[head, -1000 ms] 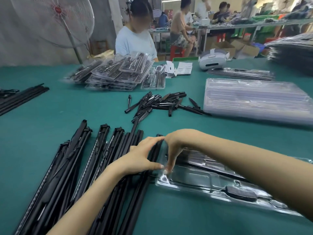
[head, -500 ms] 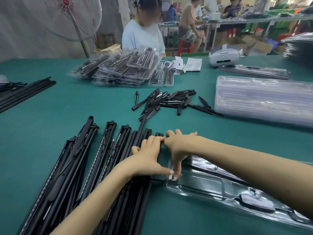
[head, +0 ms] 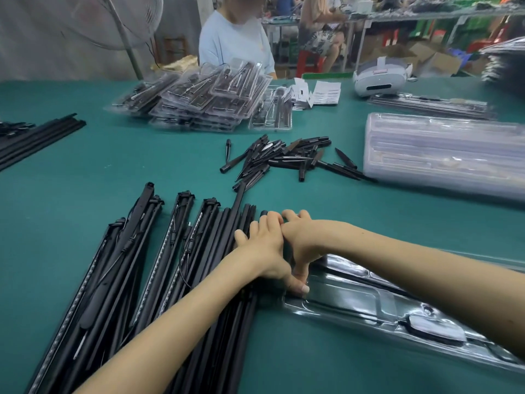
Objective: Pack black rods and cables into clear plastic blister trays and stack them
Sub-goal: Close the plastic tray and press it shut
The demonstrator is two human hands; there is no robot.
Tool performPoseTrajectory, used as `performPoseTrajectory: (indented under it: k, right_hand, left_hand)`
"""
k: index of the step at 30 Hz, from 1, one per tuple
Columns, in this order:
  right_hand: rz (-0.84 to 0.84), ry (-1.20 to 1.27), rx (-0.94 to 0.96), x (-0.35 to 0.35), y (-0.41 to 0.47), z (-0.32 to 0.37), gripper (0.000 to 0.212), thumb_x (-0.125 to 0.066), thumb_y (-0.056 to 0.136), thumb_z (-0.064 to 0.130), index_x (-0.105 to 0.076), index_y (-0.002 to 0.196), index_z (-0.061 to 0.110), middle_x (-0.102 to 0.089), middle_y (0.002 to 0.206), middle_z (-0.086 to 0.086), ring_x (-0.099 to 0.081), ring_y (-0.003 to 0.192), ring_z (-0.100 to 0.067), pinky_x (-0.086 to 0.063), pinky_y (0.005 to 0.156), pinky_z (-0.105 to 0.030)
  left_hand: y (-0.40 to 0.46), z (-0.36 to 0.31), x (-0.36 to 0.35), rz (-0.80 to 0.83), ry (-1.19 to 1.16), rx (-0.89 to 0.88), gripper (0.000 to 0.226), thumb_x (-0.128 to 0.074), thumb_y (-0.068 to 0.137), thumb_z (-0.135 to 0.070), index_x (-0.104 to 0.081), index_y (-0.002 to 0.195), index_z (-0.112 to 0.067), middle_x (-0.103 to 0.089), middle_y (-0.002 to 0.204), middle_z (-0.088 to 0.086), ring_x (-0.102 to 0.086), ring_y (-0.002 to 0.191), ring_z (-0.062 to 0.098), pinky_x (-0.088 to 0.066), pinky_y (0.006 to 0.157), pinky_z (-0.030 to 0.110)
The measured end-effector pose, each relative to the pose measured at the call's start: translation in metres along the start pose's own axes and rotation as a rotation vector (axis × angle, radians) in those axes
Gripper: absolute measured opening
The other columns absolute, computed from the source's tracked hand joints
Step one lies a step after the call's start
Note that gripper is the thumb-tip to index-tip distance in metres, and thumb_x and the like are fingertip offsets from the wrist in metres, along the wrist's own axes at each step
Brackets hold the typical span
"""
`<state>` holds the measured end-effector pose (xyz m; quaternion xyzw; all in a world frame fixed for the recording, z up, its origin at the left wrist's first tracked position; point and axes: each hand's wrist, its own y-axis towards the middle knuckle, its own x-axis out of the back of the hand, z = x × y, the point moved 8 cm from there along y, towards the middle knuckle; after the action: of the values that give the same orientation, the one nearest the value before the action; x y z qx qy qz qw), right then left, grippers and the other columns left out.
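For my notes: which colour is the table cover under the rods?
Plain teal green table cover, with no pattern; the head view shows it.

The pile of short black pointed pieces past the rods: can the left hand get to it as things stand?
Probably yes. The left hand rests on the long black rods beside the right hand, and only bare green table lies between it and the pile.
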<state>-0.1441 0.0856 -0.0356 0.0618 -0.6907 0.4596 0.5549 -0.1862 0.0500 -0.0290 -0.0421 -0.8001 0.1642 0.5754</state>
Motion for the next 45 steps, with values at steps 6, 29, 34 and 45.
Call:
performPoseTrajectory:
  k: [6,29,34,45]
  right_hand:
    - [-0.015,-0.01,0.013,-0.003,0.005,0.001,0.093,-0.091,0.058,0.03,-0.039,0.135,0.023,-0.028,0.125,-0.004,-0.025,0.119,-0.027,-0.043,0.096,-0.059]
    - [-0.311,0.249,0.07,-0.006,-0.026,-0.04,0.118,-0.075,0.065,0.064,-0.001,0.152,0.034,0.003,0.158,0.002,0.006,0.145,-0.024,-0.02,0.106,-0.068]
    - [-0.33,0.315,0.091,-0.021,-0.04,-0.07,0.079,-0.044,0.088,0.066,-0.019,0.151,0.029,-0.021,0.156,0.006,-0.017,0.142,-0.016,-0.017,0.115,-0.045]
    - [-0.659,0.347,0.05,-0.024,-0.063,-0.087,0.061,-0.037,0.089,0.067,-0.043,0.137,0.03,-0.052,0.121,0.008,-0.046,0.119,-0.011,-0.033,0.099,-0.031]
  left_hand:
    - [0.001,0.004,-0.006,-0.002,-0.026,0.02,0.117,-0.084,0.054,-0.055,-0.014,0.136,-0.01,-0.03,0.134,-0.001,-0.03,0.122,0.018,-0.025,0.103,0.038]
    - [-0.047,0.013,-0.015,-0.037,-0.279,0.088,0.05,-0.063,0.08,-0.027,-0.036,0.122,-0.019,-0.069,0.092,-0.013,-0.054,0.105,0.01,-0.023,0.097,0.033]
    - [-0.048,0.007,-0.007,0.105,-0.363,0.083,0.02,-0.071,0.065,-0.024,-0.067,0.084,-0.021,-0.072,0.08,-0.006,-0.063,0.088,0.01,-0.034,0.098,0.033]
    - [-0.052,0.001,-0.006,0.081,-0.61,0.055,0.038,-0.074,0.076,-0.013,-0.05,0.104,-0.008,-0.073,0.087,0.013,-0.065,0.072,0.015,-0.048,0.085,0.033]
